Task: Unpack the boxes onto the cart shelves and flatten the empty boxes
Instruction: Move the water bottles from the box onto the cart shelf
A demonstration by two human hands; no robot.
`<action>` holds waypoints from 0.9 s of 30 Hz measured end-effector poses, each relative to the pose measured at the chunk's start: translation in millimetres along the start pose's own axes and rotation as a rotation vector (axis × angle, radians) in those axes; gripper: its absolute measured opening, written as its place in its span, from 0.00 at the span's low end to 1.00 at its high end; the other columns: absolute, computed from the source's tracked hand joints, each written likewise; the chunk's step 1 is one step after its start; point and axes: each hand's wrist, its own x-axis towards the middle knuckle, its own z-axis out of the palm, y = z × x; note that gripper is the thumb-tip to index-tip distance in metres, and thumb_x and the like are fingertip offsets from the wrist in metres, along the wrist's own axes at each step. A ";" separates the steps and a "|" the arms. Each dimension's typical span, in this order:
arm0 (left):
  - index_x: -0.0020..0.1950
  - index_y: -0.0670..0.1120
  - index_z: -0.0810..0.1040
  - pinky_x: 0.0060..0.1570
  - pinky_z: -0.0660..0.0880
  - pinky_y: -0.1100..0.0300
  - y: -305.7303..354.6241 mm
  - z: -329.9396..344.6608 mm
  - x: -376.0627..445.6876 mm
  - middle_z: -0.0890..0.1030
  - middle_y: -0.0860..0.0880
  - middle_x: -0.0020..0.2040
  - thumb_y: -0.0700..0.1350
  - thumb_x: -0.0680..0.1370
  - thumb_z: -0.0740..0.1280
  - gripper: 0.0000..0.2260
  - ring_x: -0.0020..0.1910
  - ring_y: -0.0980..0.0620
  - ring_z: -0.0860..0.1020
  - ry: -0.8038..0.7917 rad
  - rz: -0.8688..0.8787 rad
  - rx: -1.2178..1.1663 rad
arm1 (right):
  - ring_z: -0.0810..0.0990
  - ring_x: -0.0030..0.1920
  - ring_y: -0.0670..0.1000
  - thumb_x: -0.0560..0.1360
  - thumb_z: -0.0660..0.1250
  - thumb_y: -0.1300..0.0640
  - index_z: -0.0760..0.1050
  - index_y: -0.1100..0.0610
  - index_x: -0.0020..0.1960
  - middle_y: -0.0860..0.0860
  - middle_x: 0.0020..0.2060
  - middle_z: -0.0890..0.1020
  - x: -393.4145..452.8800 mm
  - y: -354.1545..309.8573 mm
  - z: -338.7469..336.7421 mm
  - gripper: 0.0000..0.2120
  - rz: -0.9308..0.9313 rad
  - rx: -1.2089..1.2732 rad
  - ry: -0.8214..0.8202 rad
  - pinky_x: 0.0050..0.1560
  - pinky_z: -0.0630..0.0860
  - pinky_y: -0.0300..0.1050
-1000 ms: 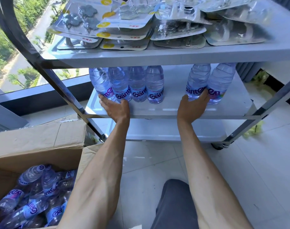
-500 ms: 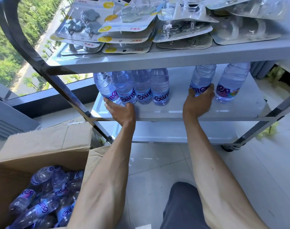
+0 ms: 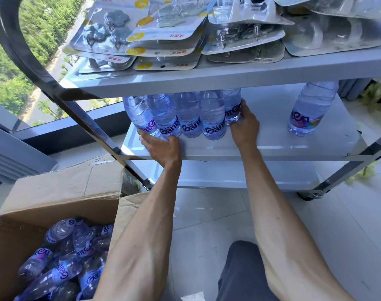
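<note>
Your right hand [image 3: 242, 124] grips a water bottle [image 3: 232, 105] on the cart's middle shelf [image 3: 272, 146], fingers curled round its base, pressing it against the right end of the row of upright Ganten bottles [image 3: 185, 118]. Your left hand [image 3: 161, 146] rests at the row's left end, fingers together against the leftmost bottles' bases. A lone bottle [image 3: 308, 114] stands well right of the row. Left of and below the shelf, the open cardboard box [image 3: 55, 192] holds more bottles lying loose. Blister packs [image 3: 163, 40] cover the top shelf.

Sunlit trees [image 3: 9, 68] beyond the window, dark sill [image 3: 72, 129], pale floor tiles [image 3: 348, 224].
</note>
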 end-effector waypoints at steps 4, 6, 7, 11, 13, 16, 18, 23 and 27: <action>0.80 0.45 0.52 0.71 0.67 0.48 -0.4 1.9 -1.0 0.63 0.42 0.75 0.45 0.72 0.70 0.41 0.73 0.41 0.66 0.011 0.000 0.009 | 0.81 0.58 0.55 0.74 0.67 0.64 0.73 0.57 0.70 0.54 0.60 0.82 -1.1 -4.7 4.2 0.25 0.028 0.083 0.008 0.54 0.73 0.40; 0.80 0.44 0.52 0.70 0.66 0.48 -1.2 3.0 -0.1 0.63 0.42 0.76 0.45 0.71 0.70 0.41 0.73 0.41 0.65 0.019 0.004 0.016 | 0.83 0.53 0.51 0.73 0.67 0.62 0.77 0.55 0.66 0.53 0.55 0.84 -3.6 -7.8 4.9 0.21 0.052 0.132 -0.023 0.48 0.73 0.33; 0.80 0.44 0.52 0.70 0.65 0.49 -1.7 3.6 0.4 0.62 0.42 0.76 0.45 0.71 0.69 0.41 0.73 0.41 0.65 0.025 0.002 0.023 | 0.83 0.52 0.51 0.73 0.67 0.61 0.79 0.55 0.65 0.53 0.54 0.85 -6.4 -8.8 4.1 0.20 0.060 0.130 -0.032 0.46 0.72 0.30; 0.80 0.43 0.51 0.71 0.65 0.47 -1.7 6.4 -1.6 0.61 0.41 0.77 0.44 0.71 0.68 0.42 0.74 0.40 0.64 0.019 -0.016 0.040 | 0.82 0.53 0.54 0.74 0.65 0.68 0.80 0.65 0.60 0.58 0.54 0.84 -24.3 -5.8 -11.8 0.16 0.197 0.186 0.284 0.54 0.71 0.34; 0.80 0.43 0.52 0.70 0.65 0.48 0.6 6.4 -3.8 0.62 0.41 0.76 0.44 0.70 0.68 0.42 0.74 0.40 0.64 0.016 0.000 0.018 | 0.81 0.49 0.58 0.69 0.66 0.67 0.80 0.66 0.53 0.59 0.47 0.83 -27.9 -7.6 -29.7 0.13 0.235 0.181 0.667 0.51 0.72 0.42; 0.80 0.43 0.52 0.69 0.65 0.49 0.3 3.7 -4.4 0.62 0.41 0.76 0.44 0.70 0.69 0.42 0.74 0.40 0.64 0.024 -0.002 0.002 | 0.77 0.49 0.60 0.63 0.70 0.59 0.76 0.63 0.51 0.57 0.47 0.78 -21.5 0.1 -62.0 0.17 0.340 0.032 1.002 0.46 0.73 0.51; 0.80 0.43 0.52 0.70 0.65 0.49 1.3 1.9 -5.0 0.62 0.41 0.76 0.44 0.70 0.69 0.42 0.74 0.41 0.64 0.006 -0.006 -0.003 | 0.77 0.56 0.58 0.62 0.74 0.53 0.74 0.60 0.59 0.55 0.54 0.77 -14.7 12.3 -76.9 0.28 0.401 0.008 0.983 0.50 0.75 0.51; 0.80 0.43 0.51 0.71 0.64 0.49 4.9 1.3 -6.6 0.61 0.40 0.76 0.43 0.70 0.69 0.43 0.74 0.40 0.63 -0.002 -0.022 0.015 | 0.72 0.67 0.58 0.64 0.79 0.46 0.64 0.58 0.73 0.54 0.67 0.73 2.2 30.4 -76.8 0.44 0.525 -0.039 0.733 0.65 0.70 0.54; 0.80 0.42 0.49 0.72 0.62 0.50 5.5 4.3 -5.9 0.59 0.40 0.77 0.43 0.70 0.69 0.43 0.75 0.39 0.62 0.004 -0.031 0.050 | 0.74 0.63 0.58 0.67 0.77 0.52 0.66 0.59 0.72 0.55 0.65 0.76 1.2 20.1 -67.1 0.37 0.487 -0.020 0.719 0.61 0.73 0.53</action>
